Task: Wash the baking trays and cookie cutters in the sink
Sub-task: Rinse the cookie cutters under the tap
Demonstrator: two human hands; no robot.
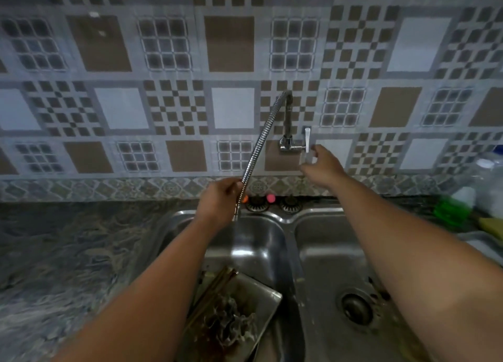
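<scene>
The left hand [220, 199] curls around the bendy tap hose [258, 144] over the left sink bowl [261, 242]. The right hand [319, 165] reaches to the tap handle [307, 140], fingers loosely spread. A dirty baking tray [261, 293] sits near, in the left bowl.

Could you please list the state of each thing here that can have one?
Left hand: grips the flexible faucet hose near its tip.
Right hand: fingers at the tap handle, handle upright.
Water: seems to run into the left basin.
Baking tray: dirty, tilted in that basin.
Right basin: holds nothing, drain uncovered.
</scene>
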